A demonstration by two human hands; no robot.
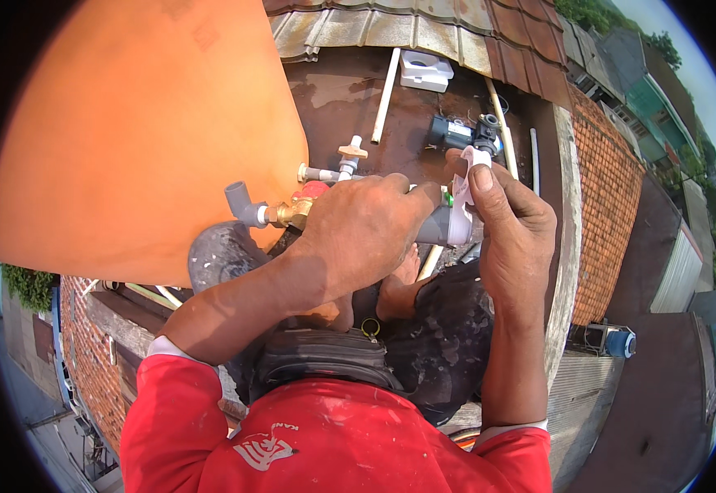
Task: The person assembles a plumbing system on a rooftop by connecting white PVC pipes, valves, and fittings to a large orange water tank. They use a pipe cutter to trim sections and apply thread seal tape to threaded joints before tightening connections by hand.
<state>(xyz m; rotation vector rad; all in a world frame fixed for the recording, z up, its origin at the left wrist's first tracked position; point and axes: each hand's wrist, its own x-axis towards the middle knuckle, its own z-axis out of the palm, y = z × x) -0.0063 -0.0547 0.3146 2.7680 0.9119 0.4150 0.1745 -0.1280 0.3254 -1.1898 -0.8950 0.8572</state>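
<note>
My left hand (366, 226) is closed around a grey plastic pipe fitting (435, 228), its knuckles upward. On the left of that hand the assembly shows a brass valve (288, 214) with a red handle (312, 190) and a grey elbow (243, 205) at its end. White thread seal tape (461, 212) runs round the fitting's right end and up to my right hand (512, 226). That hand pinches the tape, with a white spool-like piece (476, 156) between thumb and fingers. Part of the assembly is hidden under my left hand.
A large orange tank (153, 131) fills the upper left. Beyond my hands are a tap valve (352, 151) on a pipe, a water pump (462, 132), white foam packing (425, 71) and a loose pipe (387, 94). A ledge (567, 230) borders the right, above neighbouring roofs.
</note>
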